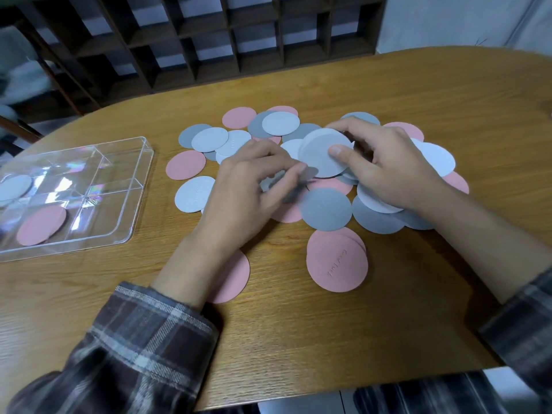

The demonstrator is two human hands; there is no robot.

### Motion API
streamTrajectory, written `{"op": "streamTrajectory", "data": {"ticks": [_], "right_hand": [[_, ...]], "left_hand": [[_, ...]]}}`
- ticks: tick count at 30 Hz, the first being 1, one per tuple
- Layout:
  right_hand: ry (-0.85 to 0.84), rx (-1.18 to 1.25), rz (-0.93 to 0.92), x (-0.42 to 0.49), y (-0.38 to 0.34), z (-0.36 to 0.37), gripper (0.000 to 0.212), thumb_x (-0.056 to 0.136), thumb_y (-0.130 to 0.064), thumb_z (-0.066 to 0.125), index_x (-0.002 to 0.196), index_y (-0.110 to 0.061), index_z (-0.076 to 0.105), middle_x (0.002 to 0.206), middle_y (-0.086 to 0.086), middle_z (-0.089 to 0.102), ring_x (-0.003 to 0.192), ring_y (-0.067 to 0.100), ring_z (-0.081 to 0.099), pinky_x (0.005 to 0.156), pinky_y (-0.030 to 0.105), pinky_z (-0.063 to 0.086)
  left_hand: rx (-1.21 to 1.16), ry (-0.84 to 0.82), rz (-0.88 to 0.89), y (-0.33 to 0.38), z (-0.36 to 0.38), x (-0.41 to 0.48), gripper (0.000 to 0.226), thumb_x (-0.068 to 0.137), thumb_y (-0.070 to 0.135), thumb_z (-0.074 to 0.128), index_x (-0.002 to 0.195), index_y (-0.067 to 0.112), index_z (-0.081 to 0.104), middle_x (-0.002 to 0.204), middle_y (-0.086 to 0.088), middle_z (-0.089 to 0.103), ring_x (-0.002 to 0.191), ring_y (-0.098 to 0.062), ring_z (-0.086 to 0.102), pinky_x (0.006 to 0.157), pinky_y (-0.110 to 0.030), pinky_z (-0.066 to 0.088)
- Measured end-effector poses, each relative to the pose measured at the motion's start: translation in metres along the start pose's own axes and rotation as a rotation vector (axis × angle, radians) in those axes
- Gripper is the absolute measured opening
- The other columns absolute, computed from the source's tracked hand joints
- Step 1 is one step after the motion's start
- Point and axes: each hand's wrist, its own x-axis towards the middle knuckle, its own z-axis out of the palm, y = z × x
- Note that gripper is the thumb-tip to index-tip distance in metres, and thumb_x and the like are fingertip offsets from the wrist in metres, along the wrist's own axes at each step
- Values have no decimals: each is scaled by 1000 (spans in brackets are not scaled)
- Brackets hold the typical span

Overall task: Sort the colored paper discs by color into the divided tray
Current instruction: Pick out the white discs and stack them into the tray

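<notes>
Pink, dark grey and pale grey paper discs lie scattered and overlapping on the wooden table. My right hand holds a pale grey disc tilted up above the pile, thumb on its face. My left hand pinches a dark grey disc, which is blurred. A dark grey disc and a stacked pair of pink discs lie just in front of the hands. The clear divided tray sits at the left, with a pink disc in a near compartment and a pale grey disc in a far-left one.
The table's rounded front edge runs close to my body. A dark wooden lattice shelf stands behind the table. Bare wood lies between the tray and the disc pile and along the near side.
</notes>
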Motion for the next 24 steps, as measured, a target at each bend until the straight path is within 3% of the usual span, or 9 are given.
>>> {"op": "streamTrajectory", "data": {"ticks": [2,4,6,9,13,16,18,22,24], "right_hand": [[-4,9,-2,0,-1,0,26,105,-26,55,130,-27,63,103,1,69,74,22,59,70,45,49],[-11,19,-7,0,-2,0,27,106,-26,54,131,-28,63,107,-2,70,84,22,63,75,47,51],[-20,28,-13,-1,-5,-1,29,107,-26,52,133,-31,62,109,-14,69,94,14,64,80,42,53],[-47,39,-27,-2,-7,0,33,109,-22,48,137,-34,60,88,-36,62,85,7,62,73,31,51],[-66,78,1,-2,-9,2,38,110,-17,42,139,-34,60,75,-10,66,74,17,65,73,46,56],[-82,131,14,-4,-12,4,40,110,-16,41,141,-36,58,73,4,67,71,18,66,72,45,58],[-105,138,23,-5,-14,7,41,110,-16,40,143,-35,57,75,5,68,73,16,66,74,42,58],[-157,143,54,-5,-14,8,43,111,-23,39,152,-34,49,84,2,67,80,14,62,79,43,55],[-171,85,36,-6,-16,9,46,111,-29,41,157,-32,41,85,-2,62,83,13,58,74,33,49]], "left_hand": [[-40,20,-46,0,0,1,12,100,21,71,100,18,83,89,-1,67,78,-3,54,70,-11,34],[-56,52,-73,0,1,1,11,99,22,72,99,18,82,85,-1,66,73,-7,55,66,-18,40],[-63,76,-108,1,1,1,11,97,22,73,96,15,81,84,0,68,74,-11,60,67,-28,50],[-79,78,-193,2,2,0,9,96,21,75,94,13,78,88,3,72,75,-12,69,69,-30,56],[-111,86,-293,4,5,-1,11,93,23,77,100,15,77,92,3,75,75,-11,71,66,-24,57],[-137,68,-358,5,5,0,33,92,27,78,124,21,74,100,7,76,73,-5,72,71,-18,57],[-121,34,-369,6,6,0,38,94,27,75,132,24,71,106,9,78,75,1,72,78,-21,59],[-98,5,-331,9,5,-1,29,98,25,69,126,28,76,91,10,79,80,0,73,79,-30,59],[-97,13,-333,10,6,0,27,98,25,68,124,26,77,88,10,79,80,-2,73,79,-31,59]]}}
